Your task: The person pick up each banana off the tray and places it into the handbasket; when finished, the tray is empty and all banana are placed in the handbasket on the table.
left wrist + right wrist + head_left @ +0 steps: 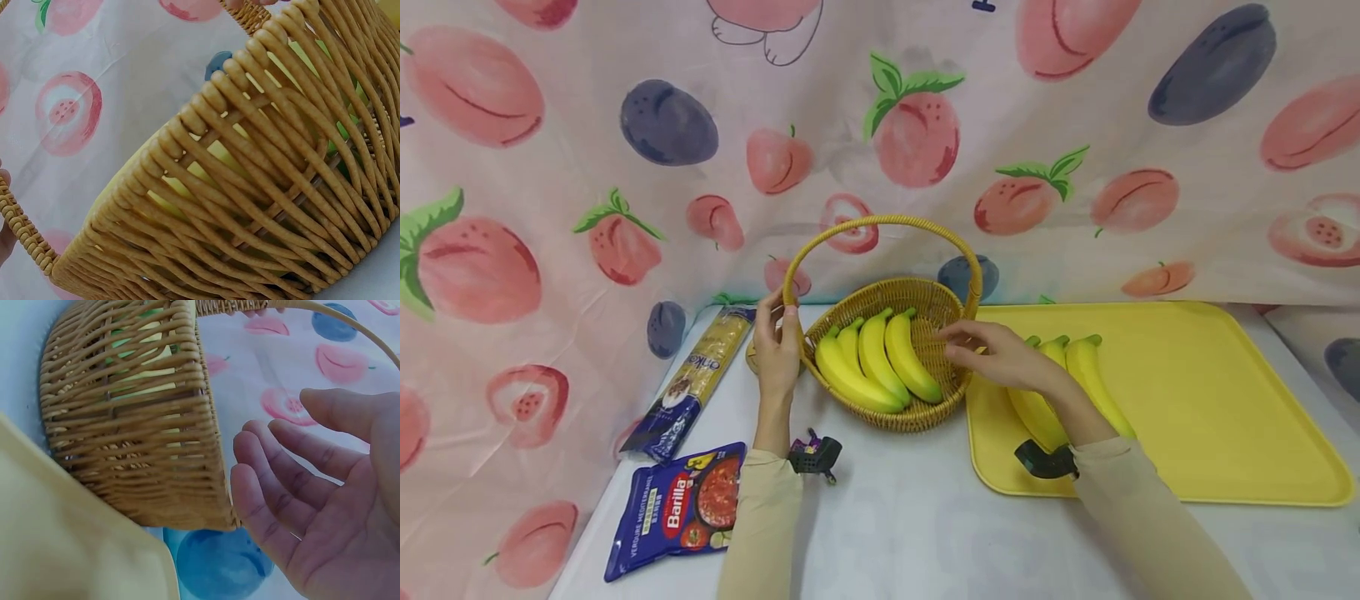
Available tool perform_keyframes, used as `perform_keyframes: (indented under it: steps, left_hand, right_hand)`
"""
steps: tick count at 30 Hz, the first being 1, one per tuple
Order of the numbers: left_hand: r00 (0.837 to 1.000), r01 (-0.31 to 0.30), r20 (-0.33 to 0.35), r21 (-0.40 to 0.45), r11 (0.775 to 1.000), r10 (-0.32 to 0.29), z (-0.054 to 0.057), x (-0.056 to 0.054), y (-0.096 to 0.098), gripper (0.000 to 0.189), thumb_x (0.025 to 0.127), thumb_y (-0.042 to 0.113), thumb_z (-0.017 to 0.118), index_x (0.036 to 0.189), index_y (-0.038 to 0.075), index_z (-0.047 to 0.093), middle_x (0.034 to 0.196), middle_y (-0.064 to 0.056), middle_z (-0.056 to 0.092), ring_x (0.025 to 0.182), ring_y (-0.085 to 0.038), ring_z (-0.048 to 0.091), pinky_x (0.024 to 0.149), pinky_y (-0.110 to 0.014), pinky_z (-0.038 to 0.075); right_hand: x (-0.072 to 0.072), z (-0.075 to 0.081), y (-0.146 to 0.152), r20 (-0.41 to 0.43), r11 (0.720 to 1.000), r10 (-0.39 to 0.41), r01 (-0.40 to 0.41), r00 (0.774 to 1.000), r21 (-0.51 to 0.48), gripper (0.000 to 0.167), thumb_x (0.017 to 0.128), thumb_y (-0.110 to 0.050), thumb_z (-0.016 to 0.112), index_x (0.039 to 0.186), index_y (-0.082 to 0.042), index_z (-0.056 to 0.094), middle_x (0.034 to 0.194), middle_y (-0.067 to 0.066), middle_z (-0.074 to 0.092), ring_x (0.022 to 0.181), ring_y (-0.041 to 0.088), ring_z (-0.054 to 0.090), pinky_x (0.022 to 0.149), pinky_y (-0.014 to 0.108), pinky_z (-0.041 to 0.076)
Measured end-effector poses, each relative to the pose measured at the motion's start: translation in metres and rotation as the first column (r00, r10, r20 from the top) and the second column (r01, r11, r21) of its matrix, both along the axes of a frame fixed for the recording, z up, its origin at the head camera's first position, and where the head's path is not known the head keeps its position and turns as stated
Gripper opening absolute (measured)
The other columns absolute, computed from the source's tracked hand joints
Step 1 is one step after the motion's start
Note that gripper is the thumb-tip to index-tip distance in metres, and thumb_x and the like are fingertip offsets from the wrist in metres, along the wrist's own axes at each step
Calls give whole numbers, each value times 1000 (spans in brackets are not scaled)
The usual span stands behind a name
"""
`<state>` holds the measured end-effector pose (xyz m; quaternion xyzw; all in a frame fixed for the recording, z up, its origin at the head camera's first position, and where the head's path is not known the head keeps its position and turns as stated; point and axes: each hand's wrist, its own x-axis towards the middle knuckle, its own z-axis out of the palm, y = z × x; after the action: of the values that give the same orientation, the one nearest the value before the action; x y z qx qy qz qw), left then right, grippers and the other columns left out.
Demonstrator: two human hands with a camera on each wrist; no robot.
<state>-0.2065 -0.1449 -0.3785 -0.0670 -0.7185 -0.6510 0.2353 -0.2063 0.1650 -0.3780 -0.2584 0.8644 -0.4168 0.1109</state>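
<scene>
Right hand (pixel 1002 357): empty, fingers loosely bent, at basket (pixel 910 421) rim; nearer to bananas (pixel 1093 375) on tray (pixel 1225 400), lying rightward, lengthwise front-to-back. Left hand (pixel 777 346): holding handle (pixel 883 220).

Left hand (pixel 777 353) upright and curled in a grip, right hand (pixel 1002 353) loosely extended leftward.

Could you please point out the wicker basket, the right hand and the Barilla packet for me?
Wicker basket (pixel 917 421): head view, on its woven front wall.
Right hand (pixel 997 354): head view, on the back of the hand.
Barilla packet (pixel 677 508): head view, on its printed front.
</scene>
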Motion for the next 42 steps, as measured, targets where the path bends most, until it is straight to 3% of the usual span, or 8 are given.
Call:
perform_keyframes:
  steps: [9,19,25,29,35,42]
  left_hand:
    - [1000,-7,-2,-9,1000,7,-1,0,0,36,99,7,43,133,-3,45,125,-13,50,121,-36,48,89,-23,42]
    - [1000,-18,-7,-18,1000,17,-2,0,-1,36,99,10,44,134,-1,45,118,-14,55,116,-28,49,86,-25,42]
    - [1000,-15,-11,-23,1000,15,-2,1,-1,36,99,9,44,134,-2,45,122,-18,53,118,-33,49,87,-24,42]
    - [1000,-14,-23,-29,999,13,-2,0,-1,36,99,8,44,133,-3,45,125,-19,50,120,-39,48,88,-23,42]
    - [1000,-17,-18,-31,999,16,-2,1,-1,37,99,9,45,134,-1,45,121,-15,52,117,-29,49,91,-24,42]
    - [1000,-16,-13,-22,1000,15,-4,2,0,37,99,8,44,134,-1,44,126,-17,49,120,-37,48,90,-24,42]
  right_hand:
    - [13,-8,23,8,996,-73,73,997,-54,34,97,-29,52,126,-12,57,121,9,61,101,22,59,78,30,52]
    - [27,-12,49,40,983,-171,174,984,-66,36,97,-35,51,127,-16,55,121,8,61,102,27,62,81,35,53]
    - [35,-16,66,14,972,-230,230,973,-52,36,97,-34,51,127,-15,54,117,11,63,100,29,62,77,38,54]
    - [40,-21,74,5,964,-263,263,965,-39,39,97,-33,51,129,-10,54,119,12,62,100,28,62,77,32,54]
    - [48,-31,86,-7,945,-329,328,944,-2,43,98,-34,50,130,-7,52,118,14,62,97,28,61,74,23,50]
    - [49,-35,110,-104,920,-387,392,916,26,42,99,-32,48,131,-3,51,113,15,61,97,31,60,70,20,50]
